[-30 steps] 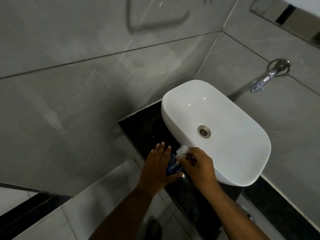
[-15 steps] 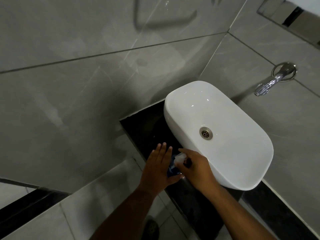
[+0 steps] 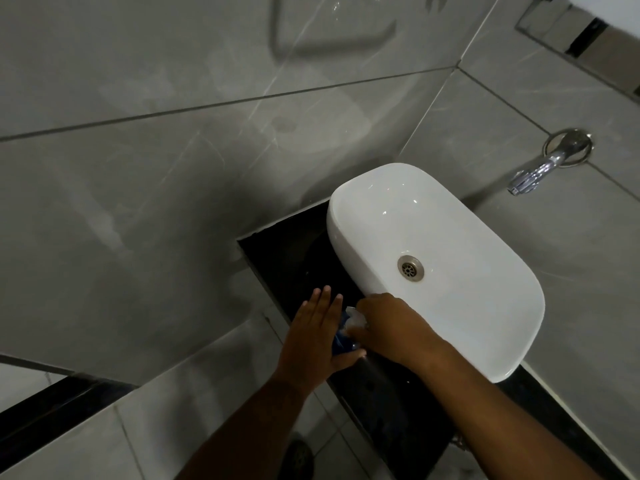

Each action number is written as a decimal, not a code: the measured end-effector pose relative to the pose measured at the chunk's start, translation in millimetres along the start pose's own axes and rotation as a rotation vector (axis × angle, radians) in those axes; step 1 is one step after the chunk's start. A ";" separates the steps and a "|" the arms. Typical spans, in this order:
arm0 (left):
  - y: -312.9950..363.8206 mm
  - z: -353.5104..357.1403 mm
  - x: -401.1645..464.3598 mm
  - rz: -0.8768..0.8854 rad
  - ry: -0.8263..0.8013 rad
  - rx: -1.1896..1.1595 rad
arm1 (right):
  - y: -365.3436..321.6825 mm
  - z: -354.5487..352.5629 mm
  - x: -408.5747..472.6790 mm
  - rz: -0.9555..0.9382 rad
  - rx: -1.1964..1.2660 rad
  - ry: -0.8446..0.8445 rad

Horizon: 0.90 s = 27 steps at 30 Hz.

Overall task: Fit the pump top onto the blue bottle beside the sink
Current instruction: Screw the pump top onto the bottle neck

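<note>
A blue bottle (image 3: 341, 342) stands on the black counter (image 3: 294, 258) just left of the white sink (image 3: 450, 244); only a sliver of it shows between my hands. My left hand (image 3: 317, 336) is against its left side, fingers straight and thumb wrapped under the front. My right hand (image 3: 391, 327) is closed over the pale pump top (image 3: 355, 317), which sits at the bottle's neck. Whether the pump top is seated is hidden by my fingers.
A chrome tap (image 3: 540, 168) sticks out of the grey tiled wall above the sink's far side. The sink's drain (image 3: 410, 268) lies in its middle. The counter's front edge drops to a tiled floor below my arms.
My right hand has lowered the pump top from above the bottle down onto its neck and now covers it. My left hand has stayed on the bottle.
</note>
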<state>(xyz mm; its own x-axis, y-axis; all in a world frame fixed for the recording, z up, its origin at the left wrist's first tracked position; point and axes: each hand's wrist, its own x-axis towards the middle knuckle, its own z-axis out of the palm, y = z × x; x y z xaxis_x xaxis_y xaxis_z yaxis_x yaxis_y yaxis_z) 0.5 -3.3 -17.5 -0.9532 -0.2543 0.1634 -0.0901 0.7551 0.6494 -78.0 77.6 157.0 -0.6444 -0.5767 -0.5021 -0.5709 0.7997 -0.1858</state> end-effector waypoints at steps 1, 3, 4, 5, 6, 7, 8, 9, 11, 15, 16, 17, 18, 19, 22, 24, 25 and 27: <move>0.0 0.4 0.1 -0.002 -0.003 0.004 | -2.8 -1.1 -0.6 0.019 -0.013 0.006; 0.2 0.7 0.0 -0.005 0.004 0.008 | -2.3 -2.6 -3.5 -0.013 -0.029 0.034; 0.4 0.6 -0.1 -0.004 0.012 0.004 | 0.0 -2.9 -4.8 -0.058 -0.018 0.058; 0.6 0.5 -0.1 -0.001 0.019 -0.001 | 2.6 -3.9 -7.4 -0.098 0.005 0.072; 0.7 0.4 -0.4 0.003 0.028 -0.006 | 5.4 -4.3 -7.5 -0.134 0.034 0.074; 0.5 0.6 -0.7 0.006 0.034 -0.011 | 7.3 -3.6 -6.4 -0.156 0.048 0.069; 0.1 1.0 -1.0 0.007 0.037 -0.012 | 8.0 -2.4 -4.2 -0.157 0.036 0.065; -0.3 1.6 -1.1 0.005 0.034 -0.009 | 6.7 -1.0 -2.2 -0.134 0.012 0.068; -0.9 2.9 -0.9 -0.006 0.018 0.001 | 4.5 3.3 1.9 -0.064 -0.012 0.095; 0.0 2.9 -0.6 -0.018 0.002 0.010 | 7.3 4.9 -1.3 -0.062 0.033 0.130; 0.4 2.6 -0.5 -0.015 0.007 0.013 | 9.5 4.4 -2.8 -0.100 0.052 0.128; 0.7 2.2 -0.5 -0.014 0.015 0.011 | 11.8 4.2 -4.0 -0.140 0.067 0.121; 1.1 1.7 -0.7 -0.014 0.019 0.007 | 14.7 4.4 -4.2 -0.168 0.073 0.106; 1.5 1.4 -0.9 -0.016 0.020 0.006 | 15.2 6.1 -3.4 -0.183 0.075 0.095; 1.5 1.8 -1.9 -0.021 0.010 0.014 | 11.5 15.0 2.0 -0.070 0.046 0.104; 1.5 2.1 -1.9 -0.030 -0.012 0.019 | 10.2 17.6 4.9 0.020 -0.024 0.156; 1.5 2.1 -1.4 -0.034 -0.031 0.039 | 10.9 16.8 5.0 0.021 -0.064 0.189; 0.8 2.5 -0.6 -0.034 -0.042 0.069 | 14.2 15.7 3.4 -0.023 -0.022 0.216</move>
<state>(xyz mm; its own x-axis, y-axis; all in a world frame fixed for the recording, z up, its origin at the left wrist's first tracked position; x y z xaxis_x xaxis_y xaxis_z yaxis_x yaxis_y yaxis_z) 0.3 -1.0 -19.0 -0.9603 -0.2560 0.1105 -0.1405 0.7867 0.6011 -80.3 89.6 139.4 -0.7237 -0.6189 -0.3053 -0.5962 0.7835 -0.1751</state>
